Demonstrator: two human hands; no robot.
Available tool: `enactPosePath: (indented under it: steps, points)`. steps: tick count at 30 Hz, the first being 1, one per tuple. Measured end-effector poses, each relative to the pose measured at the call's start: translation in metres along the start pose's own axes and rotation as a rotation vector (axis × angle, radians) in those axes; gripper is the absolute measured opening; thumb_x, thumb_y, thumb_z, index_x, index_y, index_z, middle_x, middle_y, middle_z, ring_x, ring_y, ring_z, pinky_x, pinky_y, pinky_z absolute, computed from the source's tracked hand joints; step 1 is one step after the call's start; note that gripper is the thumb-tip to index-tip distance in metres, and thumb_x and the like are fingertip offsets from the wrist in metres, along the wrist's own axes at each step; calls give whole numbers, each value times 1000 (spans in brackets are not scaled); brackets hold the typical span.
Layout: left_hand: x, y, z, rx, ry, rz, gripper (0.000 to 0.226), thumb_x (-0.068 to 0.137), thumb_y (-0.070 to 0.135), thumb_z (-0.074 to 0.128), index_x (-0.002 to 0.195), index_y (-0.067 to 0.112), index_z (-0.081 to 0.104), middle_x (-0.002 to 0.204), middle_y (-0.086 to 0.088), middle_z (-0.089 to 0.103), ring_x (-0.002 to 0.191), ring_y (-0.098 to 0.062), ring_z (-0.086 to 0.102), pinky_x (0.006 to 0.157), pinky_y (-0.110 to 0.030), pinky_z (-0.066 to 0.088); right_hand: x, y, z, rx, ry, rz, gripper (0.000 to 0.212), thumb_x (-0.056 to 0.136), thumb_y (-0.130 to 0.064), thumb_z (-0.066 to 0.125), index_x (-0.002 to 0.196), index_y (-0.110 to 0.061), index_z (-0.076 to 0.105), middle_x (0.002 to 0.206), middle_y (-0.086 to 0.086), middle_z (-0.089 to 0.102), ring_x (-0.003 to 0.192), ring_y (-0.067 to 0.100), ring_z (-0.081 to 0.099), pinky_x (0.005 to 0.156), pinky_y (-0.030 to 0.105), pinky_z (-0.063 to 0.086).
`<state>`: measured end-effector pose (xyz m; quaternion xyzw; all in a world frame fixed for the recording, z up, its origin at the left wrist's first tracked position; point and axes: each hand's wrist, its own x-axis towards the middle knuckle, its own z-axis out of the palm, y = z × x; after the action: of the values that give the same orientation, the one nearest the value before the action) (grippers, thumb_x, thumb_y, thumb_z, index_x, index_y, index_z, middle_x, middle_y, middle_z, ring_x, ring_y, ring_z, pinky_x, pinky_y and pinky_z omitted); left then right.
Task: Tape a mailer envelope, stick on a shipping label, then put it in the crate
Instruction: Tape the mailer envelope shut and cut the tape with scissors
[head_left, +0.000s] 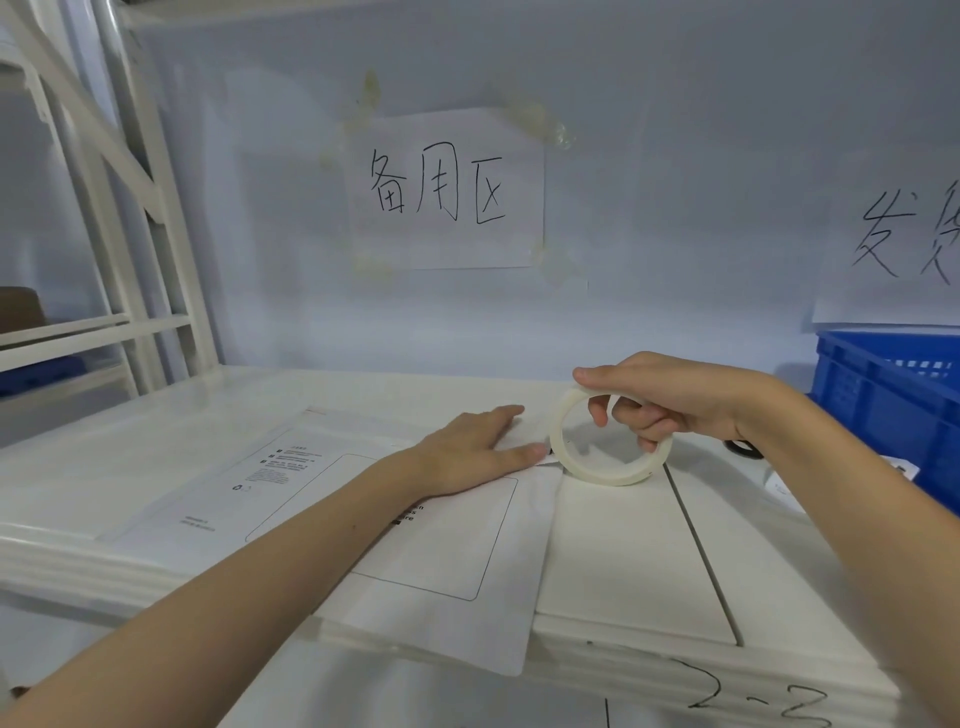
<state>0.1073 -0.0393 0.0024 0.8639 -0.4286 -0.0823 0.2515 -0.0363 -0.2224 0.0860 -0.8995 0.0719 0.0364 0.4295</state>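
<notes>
Mailer (441, 540) lying flat on the white surface (623, 561), its near edge overhanging the front lip; the left hand (478, 449) presses it with straight fingers, apparently to keep it from sliding while tape is drawn across. The right hand (670, 402), fingers curled through the tape roll (608, 441), holds it tilted at the mailer's far right corner. Blue crate (893, 410) at far right, contents hidden.
</notes>
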Motion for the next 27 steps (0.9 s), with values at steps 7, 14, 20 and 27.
enactPosePath:
  steps: [7, 14, 20, 27]
  points:
    - [1, 3, 1, 135, -2, 4, 88, 84, 77, 44, 154, 28, 26, 156, 9, 38, 144, -19, 31, 113, -45, 32, -3, -5, 2, -42, 34, -44, 50, 92, -56, 53, 78, -8, 58, 57, -2, 21, 47, 17, 21, 62, 32, 32]
    - [1, 6, -1, 139, -19, -30, 84, 87, 70, 50, 155, 29, 24, 160, 9, 30, 148, -18, 22, 117, -46, 25, -6, -4, -5, -122, 96, -30, 48, 89, -53, 60, 71, -9, 63, 56, 0, 25, 50, 19, 23, 56, 28, 34]
    - [0, 14, -8, 76, -95, -86, 83, 89, 62, 55, 157, 31, 18, 163, 8, 22, 150, -15, 13, 118, -40, 19, -6, 2, -14, -170, 132, -32, 46, 84, -51, 67, 60, -11, 64, 55, 3, 26, 51, 20, 24, 47, 24, 35]
    - [4, 23, -9, 156, -126, -96, 79, 92, 62, 50, 157, 32, 15, 164, 3, 18, 151, -22, 7, 118, -45, 17, -3, 10, -19, -148, 180, -27, 45, 81, -53, 69, 60, -12, 65, 52, 2, 29, 50, 20, 26, 49, 25, 34]
